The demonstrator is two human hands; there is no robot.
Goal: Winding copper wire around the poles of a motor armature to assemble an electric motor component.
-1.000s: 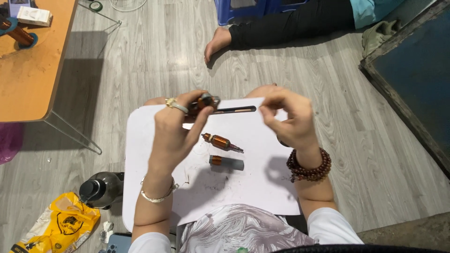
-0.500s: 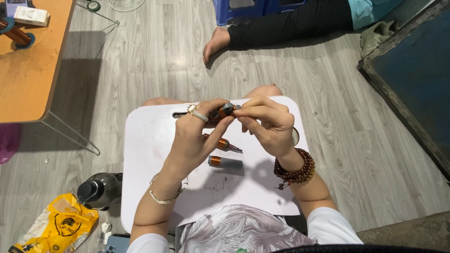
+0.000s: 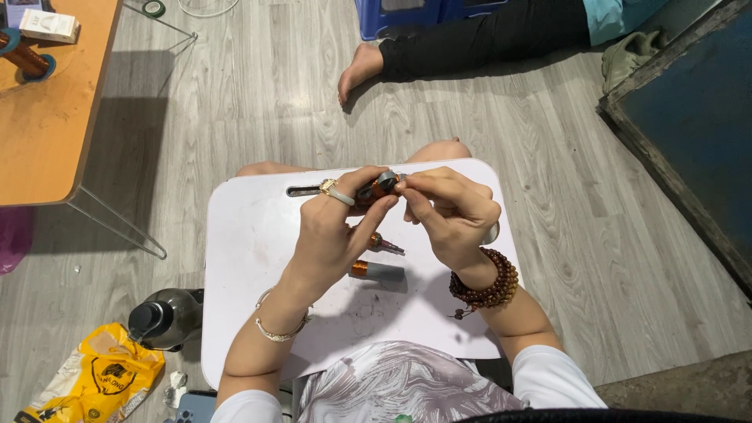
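Fingertips of both my hands now meet, left hand [image 3: 333, 235] clamped on the small grey-and-copper part [image 3: 377, 188] and right hand [image 3: 450, 215] having come in to pinch its end, above the white lap tray [image 3: 251, 258], so fitting work is underway.

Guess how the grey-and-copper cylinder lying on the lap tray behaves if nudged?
The cylinder lies on its side on the flat white tray, so it would probably roll. It looks rigid, likely not floppy. Copper winding suggests it is heavy for its size.
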